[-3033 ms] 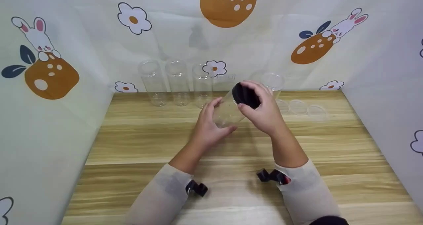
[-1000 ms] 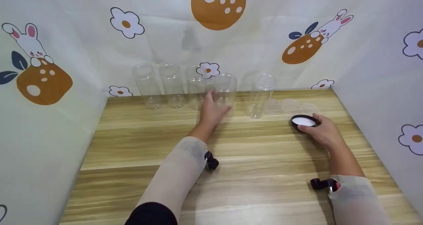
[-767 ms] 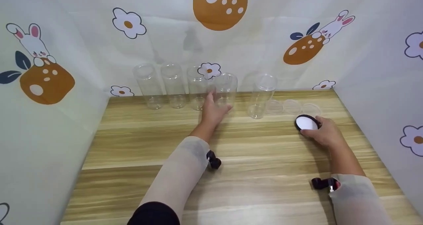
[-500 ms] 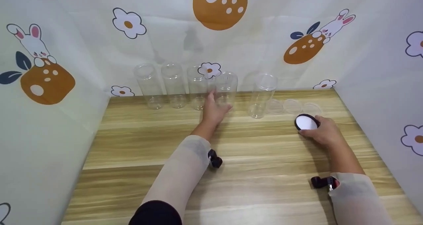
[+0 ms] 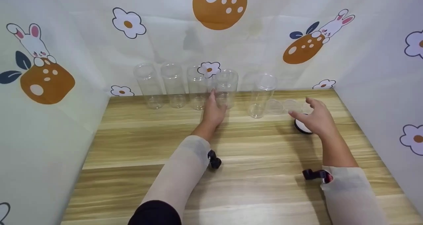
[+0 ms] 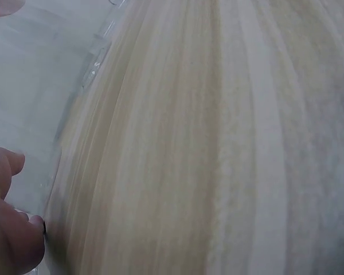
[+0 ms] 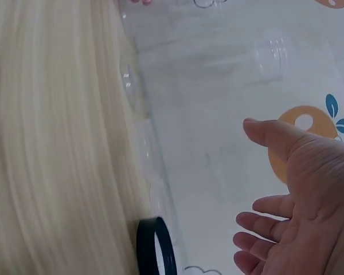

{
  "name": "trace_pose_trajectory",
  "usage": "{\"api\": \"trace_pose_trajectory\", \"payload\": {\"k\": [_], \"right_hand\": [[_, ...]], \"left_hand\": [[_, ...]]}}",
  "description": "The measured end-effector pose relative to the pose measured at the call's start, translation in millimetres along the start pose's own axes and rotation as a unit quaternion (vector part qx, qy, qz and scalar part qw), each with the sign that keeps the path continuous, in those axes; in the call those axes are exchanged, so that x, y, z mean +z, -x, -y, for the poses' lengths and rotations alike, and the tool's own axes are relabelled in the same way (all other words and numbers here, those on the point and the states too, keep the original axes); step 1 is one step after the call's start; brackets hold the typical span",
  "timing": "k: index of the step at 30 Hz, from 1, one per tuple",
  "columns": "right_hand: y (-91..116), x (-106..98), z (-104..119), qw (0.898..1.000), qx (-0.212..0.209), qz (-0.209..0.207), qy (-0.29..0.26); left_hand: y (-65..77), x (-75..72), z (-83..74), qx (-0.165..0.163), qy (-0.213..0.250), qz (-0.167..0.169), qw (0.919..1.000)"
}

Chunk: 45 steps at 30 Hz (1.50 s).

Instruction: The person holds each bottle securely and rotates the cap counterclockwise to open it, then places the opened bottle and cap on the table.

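My left hand (image 5: 213, 112) holds a clear, lidless-looking cylindrical jar (image 5: 228, 81) low down, standing upright at the back of the table; its fingers go round the left side and the thumb is in front. In the left wrist view, fingers (image 6: 14, 235) lie against the clear wall of that jar (image 6: 34, 97). A black jar lid (image 5: 300, 127) with a white lining lies inside up at the right. Just above it my right hand (image 5: 317, 117) hovers, thumb and fingers spread, with nothing in them. The right wrist view shows the black lid (image 7: 141, 246) apart from the hand.
Three slimmer clear jars stand in a row to the left, the nearest one (image 5: 197, 89) beside my left hand. Another clear jar (image 5: 262, 96) stands to the right. Several clear discs (image 5: 274, 106) lie beyond it. Patterned cloth walls (image 5: 158, 46) enclose the wooden table (image 5: 138, 145).
The black lid came off the jar, which went back upright into the row. My right hand laid the lid down at the right, let go and rose. The jar shifted slightly backward.
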State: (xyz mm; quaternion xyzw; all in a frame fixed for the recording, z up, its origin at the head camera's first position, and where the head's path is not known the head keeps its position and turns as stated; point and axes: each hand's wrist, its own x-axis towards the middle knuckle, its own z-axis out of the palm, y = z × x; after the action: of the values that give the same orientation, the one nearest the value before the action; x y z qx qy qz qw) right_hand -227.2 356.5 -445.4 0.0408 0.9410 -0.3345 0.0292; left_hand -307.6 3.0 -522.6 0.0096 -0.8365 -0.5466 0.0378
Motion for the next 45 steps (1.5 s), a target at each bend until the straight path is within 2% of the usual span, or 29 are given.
{"api": "trace_pose_trajectory", "payload": {"k": [4,7,10,17,25,30,37,45], "right_hand": [[-6.1,3.3,13.6,0.999,-0.013,-0.003,-0.035],[-11.3,5.5,21.7,0.996,-0.032,-0.008,-0.079],[-16.2,9.6,30.4,0.991,-0.052,-0.009,-0.126],[-30.2,24.8,54.2,0.974,-0.077,-0.008,-0.212],[-44.3,39.4,78.4,0.958,-0.086,0.004,-0.274],[-50.5,47.6,89.3,0.956,-0.089,-0.006,-0.281],[-41.6,56.0,100.5,0.952,-0.099,-0.013,-0.288],[-19.3,69.7,119.7,0.93,-0.135,0.005,-0.341]], "left_hand": [[2.8,-0.9,-0.2,0.004,0.007,-0.004,1.0],[8.7,-2.8,-2.6,-0.006,0.014,0.003,0.9999],[16.5,-5.9,-5.6,-0.01,0.017,0.01,0.9998],[38.8,-17.5,-11.4,0.006,0.026,0.016,0.9995],[56.9,-29.3,-11.7,-0.008,0.035,0.037,0.9987],[60.7,-33.7,-7.7,-0.007,0.029,0.054,0.9981],[62.6,-43.3,-6.3,-0.006,0.039,0.07,0.9968],[71.6,-53.7,-10.5,0.023,0.04,0.118,0.9919]]}}
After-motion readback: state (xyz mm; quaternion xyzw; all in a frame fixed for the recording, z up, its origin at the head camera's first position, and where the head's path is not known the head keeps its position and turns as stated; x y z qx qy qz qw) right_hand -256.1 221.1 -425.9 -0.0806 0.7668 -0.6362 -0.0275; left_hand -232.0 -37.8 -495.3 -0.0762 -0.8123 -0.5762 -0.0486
